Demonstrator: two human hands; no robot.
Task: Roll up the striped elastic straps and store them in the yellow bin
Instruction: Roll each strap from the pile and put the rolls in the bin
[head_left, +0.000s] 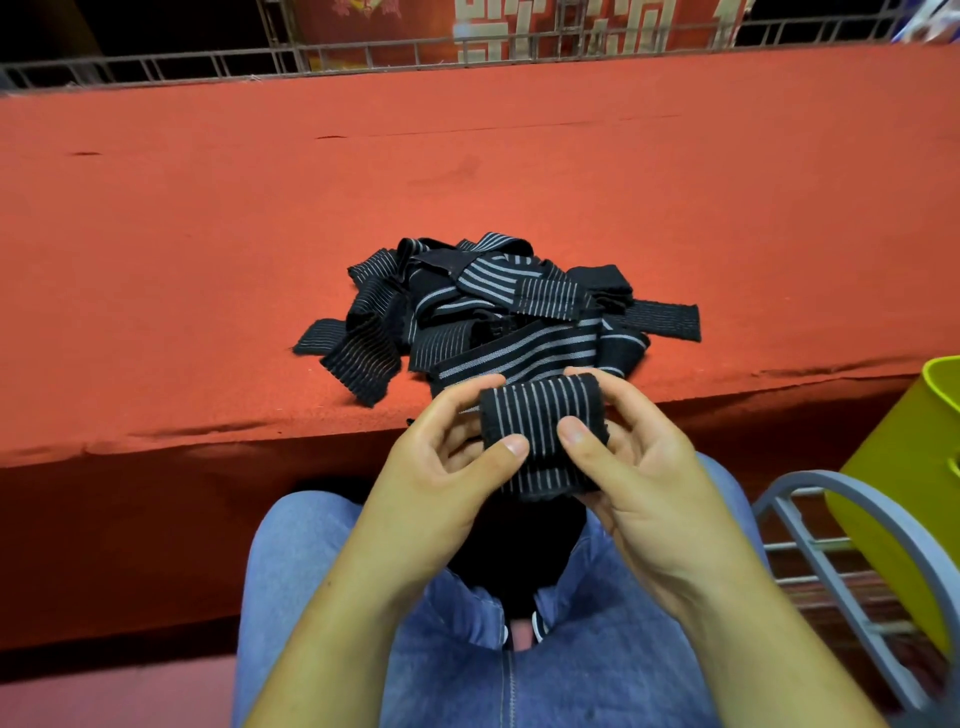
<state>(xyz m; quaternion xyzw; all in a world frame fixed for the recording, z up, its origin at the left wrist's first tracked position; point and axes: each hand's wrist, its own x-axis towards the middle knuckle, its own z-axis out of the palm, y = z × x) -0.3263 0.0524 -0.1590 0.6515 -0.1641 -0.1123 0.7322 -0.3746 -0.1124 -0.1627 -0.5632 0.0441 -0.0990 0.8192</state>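
A black strap with thin grey stripes (540, 415) is held in front of me, just below the table's front edge, partly wound into a short roll. My left hand (447, 467) grips its left side, thumb on the front. My right hand (628, 462) grips its right side, thumb pressed on the stripes. A loose length of the strap runs up to a tangled pile of several striped straps (483, 306) on the red cloth. The yellow bin (904, 478) stands at the right, partly cut off by the frame edge.
The red cloth-covered table (467, 171) stretches wide beyond the pile. A grey metal rack (831, 530) stands under the yellow bin at the lower right. My legs in blue jeans (597, 649) fill the bottom. A metal railing (363, 57) runs along the far side.
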